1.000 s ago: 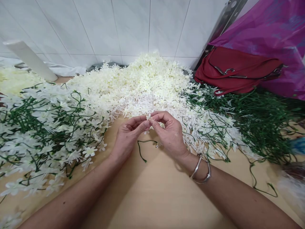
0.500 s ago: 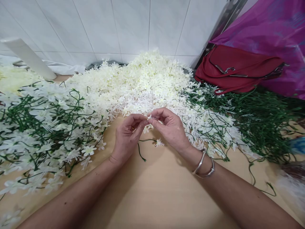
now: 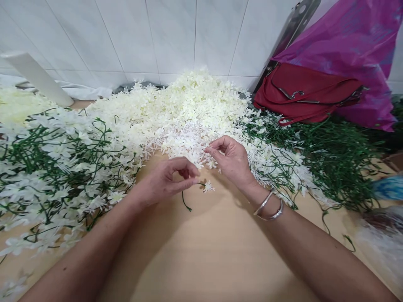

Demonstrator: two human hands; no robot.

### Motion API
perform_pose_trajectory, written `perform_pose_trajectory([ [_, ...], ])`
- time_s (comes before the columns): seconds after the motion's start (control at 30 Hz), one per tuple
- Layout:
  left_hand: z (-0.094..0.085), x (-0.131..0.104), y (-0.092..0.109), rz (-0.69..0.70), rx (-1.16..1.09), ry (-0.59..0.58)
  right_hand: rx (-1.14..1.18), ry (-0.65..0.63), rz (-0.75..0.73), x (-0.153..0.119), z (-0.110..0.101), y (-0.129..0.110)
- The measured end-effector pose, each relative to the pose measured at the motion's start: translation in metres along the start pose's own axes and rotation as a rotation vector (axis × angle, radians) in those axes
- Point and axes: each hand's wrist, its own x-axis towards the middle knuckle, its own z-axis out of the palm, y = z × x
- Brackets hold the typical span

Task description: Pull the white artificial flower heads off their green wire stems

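Note:
My left hand [image 3: 176, 178] hovers low over the table, thumb and forefinger curved with a small gap between their tips. Right at those tips lies a green stem [image 3: 187, 202] bearing one white flower [image 3: 208, 187]; the hand hides part of the stem. My right hand [image 3: 231, 159], with silver bangles [image 3: 270, 209] on its wrist, is raised at the front of the white blossom heap [image 3: 198, 100]. Its thumb and forefinger are pinched on what looks like a small white flower piece [image 3: 206, 149], hard to tell from the white behind.
Stemmed white flowers [image 3: 66, 155] are piled at left. Bare green stems [image 3: 343, 159] lie at right, near a red handbag [image 3: 315, 90] and a purple plastic bag [image 3: 355, 46]. A white roll [image 3: 39, 79] leans at the back left, before the tiled wall [image 3: 176, 37].
My hands were together at the fingertips over a small white flower piece. They have parted: the left moved down toward the stem with the flower, the right moved up and right.

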Motion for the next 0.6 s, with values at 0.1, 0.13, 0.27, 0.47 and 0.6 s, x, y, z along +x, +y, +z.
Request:
perform_pose_trajectory([
  [0.1,-0.018,-0.004,0.002,-0.082,0.105,-0.389,-0.011,0.002,0.024,0.002,-0.002,0.005],
  [0.13,-0.020,-0.005,0.003,-0.085,0.150,-0.451,-0.003,0.006,0.041,0.002,-0.003,0.006],
  [0.27,-0.012,-0.006,0.000,-0.016,0.262,-0.508,0.076,0.010,0.145,0.003,-0.003,0.008],
  [0.47,0.001,-0.002,-0.001,0.039,-0.002,-0.439,0.178,-0.043,0.169,0.004,-0.003,0.002],
  [0.6,0.010,-0.001,-0.005,-0.076,-0.370,-0.214,0.251,-0.121,0.215,0.003,-0.002,0.001],
])
